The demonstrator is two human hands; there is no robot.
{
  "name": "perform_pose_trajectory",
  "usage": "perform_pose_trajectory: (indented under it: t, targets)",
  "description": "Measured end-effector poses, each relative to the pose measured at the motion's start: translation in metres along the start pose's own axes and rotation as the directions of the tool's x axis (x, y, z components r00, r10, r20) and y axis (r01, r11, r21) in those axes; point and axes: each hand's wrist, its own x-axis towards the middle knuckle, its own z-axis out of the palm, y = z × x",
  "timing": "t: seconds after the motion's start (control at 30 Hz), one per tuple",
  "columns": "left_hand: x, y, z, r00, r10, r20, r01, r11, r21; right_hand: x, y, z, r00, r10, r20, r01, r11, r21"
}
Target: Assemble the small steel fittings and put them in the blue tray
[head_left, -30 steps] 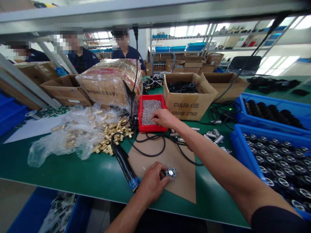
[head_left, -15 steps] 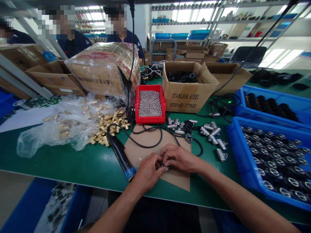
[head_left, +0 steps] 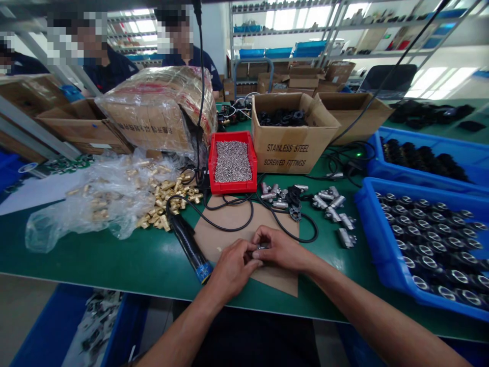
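Note:
My left hand [head_left: 237, 262] and my right hand [head_left: 278, 248] meet over a brown cardboard sheet [head_left: 277, 280], fingertips pinched together. Between them shows a bit of a small metal part [head_left: 262, 247]; most of it is covered by the fingers, so its kind cannot be made out. Left of my hands lies a black electric screwdriver [head_left: 187, 244] with a blue band at its end and a cord. Beyond the sheet stands a red bin [head_left: 233, 187] of tiny silvery pieces. Several silver metal fittings [head_left: 346, 237] lie to the right, near a black plastic piece [head_left: 293, 196].
Brass fittings [head_left: 164, 201] spill from a clear plastic bag [head_left: 49, 224] at left. A blue crate [head_left: 367, 224] of black, round-topped parts stands at right. Cardboard boxes [head_left: 286, 153] and a looped black cable [head_left: 229, 230] lie behind. Several people in dark clothes are across the table.
My right hand has turned slightly and its fingers have shifted, so more of the small metal part shows. Both hands stay together over the cardboard. The whole view has shifted a little.

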Motion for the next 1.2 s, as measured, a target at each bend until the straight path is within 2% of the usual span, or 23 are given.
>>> perform_pose_trajectory:
  t: [0.1,0.3,0.5,0.7,0.77,0.9,1.0,1.03,1.1,1.13,1.2]
  targets:
    - [0.001,0.001,0.000,1.000,0.002,0.005,-0.002,1.000,0.012,0.000,-0.002,0.001,1.000,0.022,-0.008,-0.022,1.000,0.008]
    - [0.002,0.001,0.002,1.000,-0.021,0.003,0.021,1.000,0.002,-0.006,-0.002,0.000,0.996,0.076,0.057,-0.086,0.975,0.205]
    - [0.002,0.002,0.000,0.999,-0.036,0.016,0.036,0.999,0.022,0.001,0.000,-0.003,0.990,0.112,0.083,-0.125,0.976,0.176]
    - [0.001,0.004,-0.003,1.000,-0.007,0.022,0.006,1.000,0.013,-0.012,0.007,-0.008,0.995,0.009,0.103,-0.040,0.952,0.302]
    - [0.002,0.004,-0.003,1.000,-0.007,0.027,0.007,1.000,0.005,-0.018,0.012,-0.009,0.993,-0.037,0.109,0.003,0.956,0.293]
    - [0.003,0.007,-0.004,0.999,-0.006,0.044,0.004,0.999,0.032,-0.023,0.021,-0.006,0.995,-0.097,0.016,0.091,0.973,0.212]
    - [-0.001,0.012,-0.016,0.995,0.045,0.086,-0.057,0.989,0.139,-0.024,0.021,0.000,0.989,-0.136,-0.060,0.143,0.981,0.132]
    - [-0.004,0.013,-0.023,0.996,0.053,0.066,-0.065,0.978,0.200,-0.025,0.020,0.002,0.987,-0.141,-0.079,0.148,0.984,0.095]
    - [-0.011,0.012,-0.044,0.997,0.015,-0.079,0.015,0.933,0.360,-0.027,0.018,0.006,0.981,-0.142,-0.128,0.148,0.989,0.032]
    - [-0.014,0.010,-0.056,0.980,-0.033,-0.198,0.118,0.892,0.436,-0.028,0.017,0.007,0.978,-0.144,-0.152,0.148,0.989,0.012]
    - [-0.018,0.001,-0.079,0.894,-0.165,-0.416,0.384,0.762,0.522,-0.029,0.017,0.009,0.971,-0.148,-0.186,0.150,0.989,-0.003]
